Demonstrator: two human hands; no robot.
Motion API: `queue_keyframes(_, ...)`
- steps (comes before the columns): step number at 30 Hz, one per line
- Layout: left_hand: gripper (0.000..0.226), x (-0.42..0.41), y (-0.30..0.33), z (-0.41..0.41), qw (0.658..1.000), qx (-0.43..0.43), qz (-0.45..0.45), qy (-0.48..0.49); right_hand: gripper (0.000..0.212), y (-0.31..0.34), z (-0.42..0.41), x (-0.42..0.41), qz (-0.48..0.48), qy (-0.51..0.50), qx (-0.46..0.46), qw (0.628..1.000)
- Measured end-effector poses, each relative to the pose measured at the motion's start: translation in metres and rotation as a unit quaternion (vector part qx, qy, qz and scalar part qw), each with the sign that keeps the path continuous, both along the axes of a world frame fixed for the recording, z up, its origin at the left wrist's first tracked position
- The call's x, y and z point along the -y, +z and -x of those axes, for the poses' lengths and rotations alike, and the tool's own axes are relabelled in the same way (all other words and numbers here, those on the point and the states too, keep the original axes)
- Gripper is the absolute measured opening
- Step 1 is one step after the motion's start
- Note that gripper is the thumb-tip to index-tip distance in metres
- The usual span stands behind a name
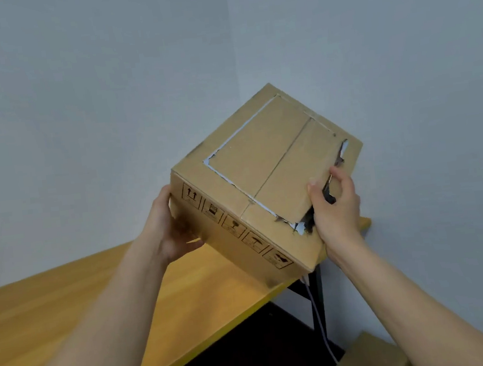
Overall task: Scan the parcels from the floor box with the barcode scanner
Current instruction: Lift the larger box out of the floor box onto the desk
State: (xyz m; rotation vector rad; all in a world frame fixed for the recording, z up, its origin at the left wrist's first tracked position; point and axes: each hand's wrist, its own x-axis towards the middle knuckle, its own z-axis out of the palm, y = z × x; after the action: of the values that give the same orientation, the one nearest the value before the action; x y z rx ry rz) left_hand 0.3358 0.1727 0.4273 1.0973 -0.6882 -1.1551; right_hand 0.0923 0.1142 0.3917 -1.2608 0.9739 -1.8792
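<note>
Soft, even indoor light is falling from above, leaving the grey wall (74, 96) flat and free of glare. The cardboard parcel (267, 180) is casting a shadow toward six o'clock onto the wooden table (54, 318), and its underside is sitting dim. Wide-angle distortion is stretching the forearms toward five and seven o'clock, where detail is softening slightly

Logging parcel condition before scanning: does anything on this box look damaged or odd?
Yes. The brown cardboard box, held tilted by the left hand and right hand, has its label peeled off the upper face, leaving white paper edges and torn cardboard by the right hand. No barcode shows.
</note>
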Motion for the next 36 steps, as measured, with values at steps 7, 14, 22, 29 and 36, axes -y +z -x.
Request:
queue_keyframes(7,0.040,-0.016,-0.024,-0.062,0.993,-0.100,0.046,0.039,0.050,0.011,-0.060,-0.001,0.082,0.051,-0.082,0.992)
queue_keyframes(14,0.019,-0.026,-0.054,-0.113,0.992,-0.059,-0.008,0.111,0.046,-0.017,-0.114,0.012,0.151,0.066,-0.142,0.976)
queue_keyframes(22,0.022,-0.025,-0.057,-0.144,0.984,0.079,-0.121,0.102,0.056,-0.031,-0.150,0.028,0.185,0.125,-0.231,0.947)
queue_keyframes(29,0.057,-0.006,-0.023,-0.154,0.983,0.151,-0.020,0.101,0.062,-0.020,-0.166,0.058,0.096,0.184,-0.209,0.956)
queue_keyframes(36,0.056,0.030,-0.031,-0.157,0.952,0.236,-0.052,0.190,0.051,-0.032,-0.169,0.079,0.001,0.228,-0.222,0.948)
